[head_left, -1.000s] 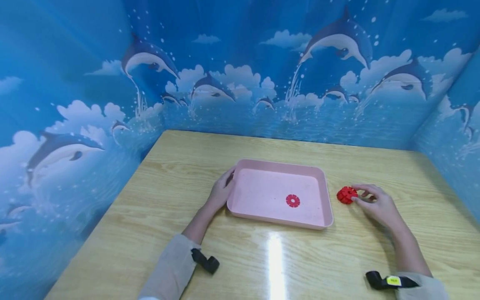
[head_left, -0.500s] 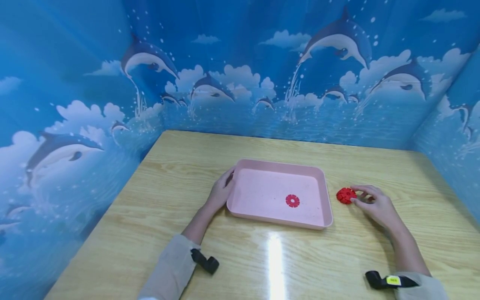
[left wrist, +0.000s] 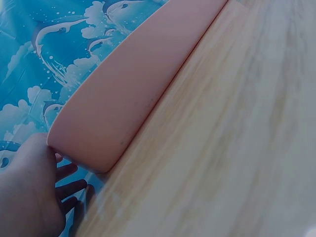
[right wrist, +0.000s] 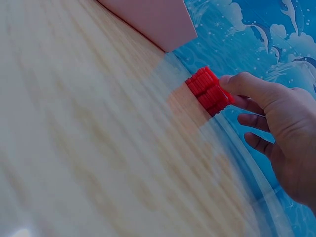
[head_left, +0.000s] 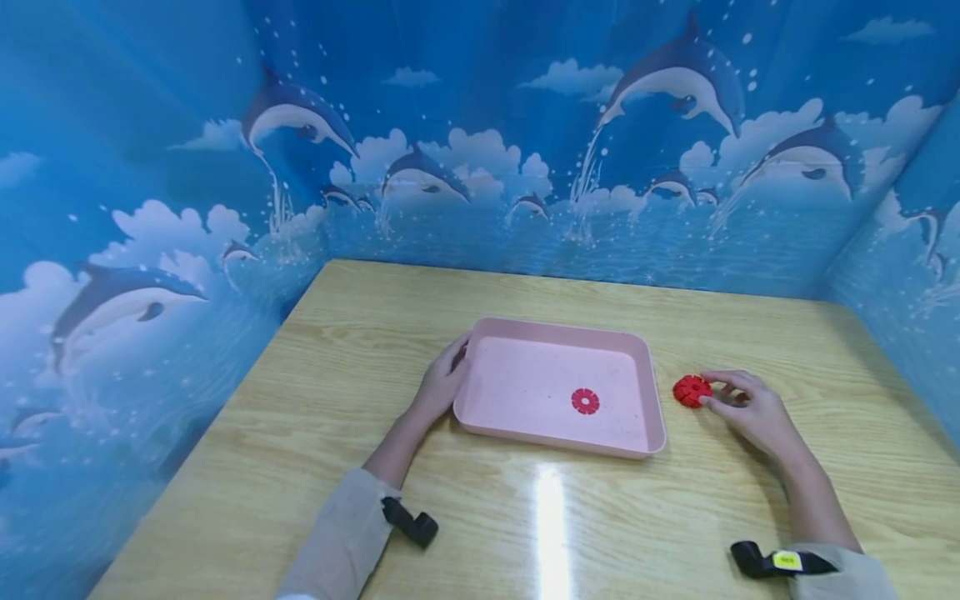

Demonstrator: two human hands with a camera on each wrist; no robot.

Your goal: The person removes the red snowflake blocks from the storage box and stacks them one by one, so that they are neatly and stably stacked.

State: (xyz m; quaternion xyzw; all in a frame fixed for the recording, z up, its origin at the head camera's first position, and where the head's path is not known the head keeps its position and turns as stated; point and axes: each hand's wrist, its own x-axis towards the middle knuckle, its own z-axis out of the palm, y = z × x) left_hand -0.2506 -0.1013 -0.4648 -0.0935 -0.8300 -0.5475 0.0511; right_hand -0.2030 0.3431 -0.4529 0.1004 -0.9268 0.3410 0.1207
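A pink tray [head_left: 525, 367] lies on the table, and one flat red snowflake building disc [head_left: 586, 402] with a hole and slotted edge rests inside it. My left hand [head_left: 438, 385] is against the outside of the tray's left wall; in the left wrist view its thumb lies at the tray corner [left wrist: 79, 148] with the other fingers loosely extended. Right of the tray, a stack of several red snowflake discs [head_left: 691, 391] is on the table. My right hand [head_left: 757, 408] pinches this stack's right side between thumb and forefinger, the remaining fingers [right wrist: 254, 121] bent loosely beside it.
The wood-grain table [head_left: 375, 317] meets blue dolphin-print curtains [head_left: 480, 167] at the back and sides. A bright light reflection [head_left: 551, 525] shows on its front part. Each sleeve carries a black strap with a small camera [head_left: 412, 522].
The red stack sits very slightly further left and its top is turned more level than a second ago, with the right hand still at it. The left hand and tray stay put.
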